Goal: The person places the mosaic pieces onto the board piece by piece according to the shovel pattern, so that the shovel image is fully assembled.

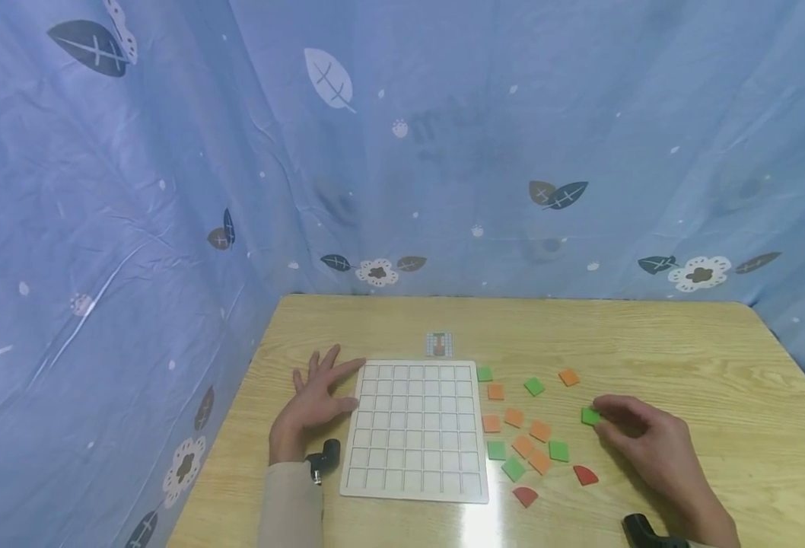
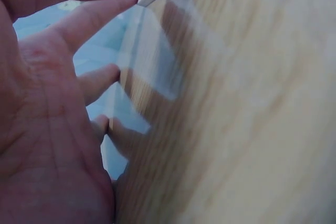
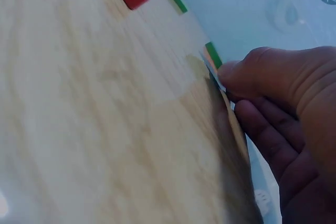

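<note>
A white square board (image 1: 482, 457) with a raised grid lies flat on the table. My left hand (image 1: 316, 401) is at its left edge with fingers spread; the index finger and thumb touch the rim. In the left wrist view that hand's palm (image 2: 47, 124) faces the camera, near the tabletop. At the right, my right hand (image 1: 663, 445) pinches a green square tile (image 1: 590, 416) between thumb and fingertips, low over the table. The right wrist view shows the thumb against this green tile (image 3: 213, 55); the far fingers are partly hidden.
Between board and right hand lie several orange tiles (image 1: 540, 431), several green tiles (image 1: 558, 451) and two red quarter-round pieces (image 1: 585, 476). A small pattern card (image 1: 439, 344) sits beyond the board. A blue curtain (image 1: 443, 190) hangs behind the wooden table (image 1: 717, 358).
</note>
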Demonstrator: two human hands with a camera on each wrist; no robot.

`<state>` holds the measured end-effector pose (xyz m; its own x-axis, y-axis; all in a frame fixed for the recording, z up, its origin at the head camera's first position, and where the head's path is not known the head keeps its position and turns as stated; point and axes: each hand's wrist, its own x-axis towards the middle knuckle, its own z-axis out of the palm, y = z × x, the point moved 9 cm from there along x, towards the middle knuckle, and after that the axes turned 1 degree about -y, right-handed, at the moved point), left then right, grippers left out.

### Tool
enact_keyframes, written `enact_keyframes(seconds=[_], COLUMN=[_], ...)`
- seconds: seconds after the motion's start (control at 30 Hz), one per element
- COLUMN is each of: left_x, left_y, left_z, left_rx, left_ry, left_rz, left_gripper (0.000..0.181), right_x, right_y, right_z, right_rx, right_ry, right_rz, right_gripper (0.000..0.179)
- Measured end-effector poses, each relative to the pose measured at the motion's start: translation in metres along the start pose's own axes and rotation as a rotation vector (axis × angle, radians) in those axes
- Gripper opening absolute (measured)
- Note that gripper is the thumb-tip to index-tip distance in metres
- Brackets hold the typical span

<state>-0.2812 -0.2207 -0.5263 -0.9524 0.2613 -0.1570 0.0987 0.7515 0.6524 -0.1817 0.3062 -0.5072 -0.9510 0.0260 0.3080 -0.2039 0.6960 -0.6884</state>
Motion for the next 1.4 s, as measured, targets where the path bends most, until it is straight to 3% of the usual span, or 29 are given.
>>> enact_keyframes(seconds=[0.13,0.23,0.4,0.7,1.07,1.4], left_x=[0.001,0.000,-0.001,-0.003,-0.001,-0.002], left_y=[0.000,0.001,0.003,0.003,0.001,0.001], left_z=[0.000,0.000,-0.001,-0.004,0.002,0.000], left_rx=[0.002,-0.002,-0.009,-0.012,-0.019,-0.018], left_ry=[-0.002,0.003,0.012,-0.001,-0.004,0.005], left_rz=[0.001,0.006,0.020,0.010,-0.002,-0.017], left_gripper=[0.080,0.079,0.079,0.080,0.080,0.081], right_x=[0.002,0.006,0.016,0.042,0.072,0.096], right_y=[-0.004,-0.014,-0.038,-0.079,-0.118,-0.141], right_z=[-0.004,-0.010,-0.019,-0.019,0.003,0.033], right_rx=[0.041,0.078,0.081,0.122,0.198,0.235], right_ry=[0.006,0.030,0.069,0.054,0.018,-0.052], right_rz=[0.009,-0.030,-0.123,-0.187,-0.230,-0.232], right_gripper=[0.037,0.040,0.044,0.048,0.044,0.037])
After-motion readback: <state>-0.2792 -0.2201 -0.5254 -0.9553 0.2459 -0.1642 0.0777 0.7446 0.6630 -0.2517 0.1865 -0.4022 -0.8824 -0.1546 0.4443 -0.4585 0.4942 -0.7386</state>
